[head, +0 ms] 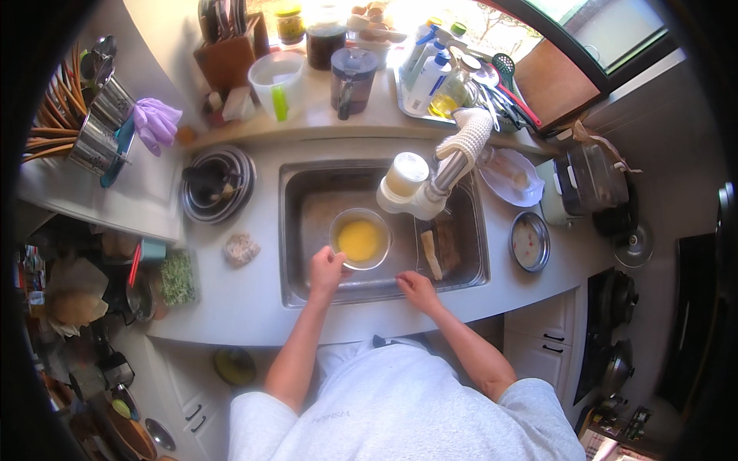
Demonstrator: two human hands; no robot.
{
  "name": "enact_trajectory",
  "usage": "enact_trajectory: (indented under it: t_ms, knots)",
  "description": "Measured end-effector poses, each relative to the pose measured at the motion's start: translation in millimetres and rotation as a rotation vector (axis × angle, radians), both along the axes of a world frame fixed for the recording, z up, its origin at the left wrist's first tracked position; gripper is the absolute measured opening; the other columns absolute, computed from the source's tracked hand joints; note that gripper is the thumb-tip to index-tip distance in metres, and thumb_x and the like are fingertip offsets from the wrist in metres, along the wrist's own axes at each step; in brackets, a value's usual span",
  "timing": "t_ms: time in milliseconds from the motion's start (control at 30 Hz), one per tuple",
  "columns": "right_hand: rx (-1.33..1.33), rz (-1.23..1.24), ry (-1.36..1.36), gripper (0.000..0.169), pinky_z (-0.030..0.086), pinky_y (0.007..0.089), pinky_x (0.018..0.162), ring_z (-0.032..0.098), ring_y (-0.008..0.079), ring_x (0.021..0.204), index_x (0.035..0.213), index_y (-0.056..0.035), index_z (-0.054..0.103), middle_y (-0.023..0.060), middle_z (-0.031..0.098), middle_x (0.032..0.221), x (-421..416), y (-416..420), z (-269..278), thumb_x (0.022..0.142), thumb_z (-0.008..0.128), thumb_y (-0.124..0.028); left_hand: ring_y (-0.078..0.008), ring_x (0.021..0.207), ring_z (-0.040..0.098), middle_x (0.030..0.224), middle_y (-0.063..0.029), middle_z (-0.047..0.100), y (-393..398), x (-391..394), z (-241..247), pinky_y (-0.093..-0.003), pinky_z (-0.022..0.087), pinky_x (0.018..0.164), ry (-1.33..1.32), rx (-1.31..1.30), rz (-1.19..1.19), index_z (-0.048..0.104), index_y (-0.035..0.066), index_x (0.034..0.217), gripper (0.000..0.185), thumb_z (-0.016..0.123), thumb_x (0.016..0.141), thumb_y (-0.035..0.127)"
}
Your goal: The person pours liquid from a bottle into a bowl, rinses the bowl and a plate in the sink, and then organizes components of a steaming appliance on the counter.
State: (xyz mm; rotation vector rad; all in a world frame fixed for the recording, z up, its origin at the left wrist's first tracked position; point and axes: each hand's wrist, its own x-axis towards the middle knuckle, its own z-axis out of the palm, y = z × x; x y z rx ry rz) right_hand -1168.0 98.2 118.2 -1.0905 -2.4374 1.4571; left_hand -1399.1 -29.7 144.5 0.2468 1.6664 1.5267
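My left hand [327, 271] grips the near left rim of a round bowl [382, 262] over the left part of the steel sink [311, 199]. Yellow contents [358, 240] sit in the middle of the bowl; whether they are liquid or solid I cannot tell. To the right of the bowl, at the sink's near edge, is my right hand [416, 288] with its fingers curled; whether anything small is between them does not show. A faucet with a white filter unit [409, 184] reaches over the sink. A pale, long object [430, 253] lies in the sink's right part.
Left of the sink stand stacked metal bowls [245, 199] and a crumpled lump [241, 250]. On the right are a white scalloped dish [527, 193] and a round metal bowl [545, 259]. Bottles, a pitcher [353, 86] and a measuring jug [277, 80] line the sill behind.
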Motion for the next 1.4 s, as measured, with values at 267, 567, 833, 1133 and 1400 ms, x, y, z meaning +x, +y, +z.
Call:
enact_trajectory:
  t_ms: [267,567,833,1133,1400]
  knots:
    - [0.048,0.029,-0.032,0.020,0.050,0.0407,0.078,0.063,0.0358,0.088,0.096,-0.0004,0.067,0.0196,0.066,0.093,17,-7,-2,0.085,0.061,-0.016,-0.0185,0.067,0.067,0.077,-0.0092,0.062,-3,14,-13,-0.0303,0.061,0.059,-0.060,0.014,0.044,0.047,0.004,0.076,0.017,0.057,0.090,0.008]
    - [0.110,0.052,-0.025,0.021,0.050,0.0415,0.077,0.063,0.0363,0.087,0.094,-0.0001,0.066,0.0200,0.065,0.091,16,1,-9,0.083,0.062,-0.017,-0.0134,0.060,0.062,0.068,-0.0042,0.054,16,1,-1,-0.0298,0.058,0.054,0.145,-0.004,0.004,0.042,0.005,0.068,0.025,0.058,0.087,0.008]
    - [0.114,0.091,-0.054,0.023,0.051,0.0398,0.076,0.064,0.0331,0.084,0.096,0.0000,0.065,0.0186,0.064,0.091,20,10,-6,0.080,0.064,-0.016,-0.0098,0.058,0.057,0.065,-0.0018,0.050,34,-11,19,-0.0279,0.057,0.051,0.304,-0.089,-0.050,0.040,0.006,0.066,0.027,0.058,0.087,0.008]
    - [0.081,0.090,-0.060,0.024,0.051,0.0392,0.078,0.062,0.0333,0.090,0.098,0.0000,0.064,0.0179,0.063,0.096,24,19,-5,0.081,0.064,-0.017,-0.0080,0.056,0.052,0.063,-0.0011,0.048,54,-16,38,-0.0267,0.054,0.048,0.400,-0.153,-0.100,0.039,0.006,0.065,0.029,0.059,0.087,0.010]
    - [0.112,0.098,-0.007,0.023,0.050,0.0418,0.077,0.061,0.0353,0.087,0.095,0.0008,0.064,0.0187,0.063,0.093,29,24,-7,0.080,0.064,-0.017,-0.0080,0.054,0.051,0.060,-0.0016,0.047,68,-16,42,-0.0270,0.053,0.046,0.528,-0.182,-0.153,0.040,0.004,0.064,0.031,0.060,0.087,0.010]
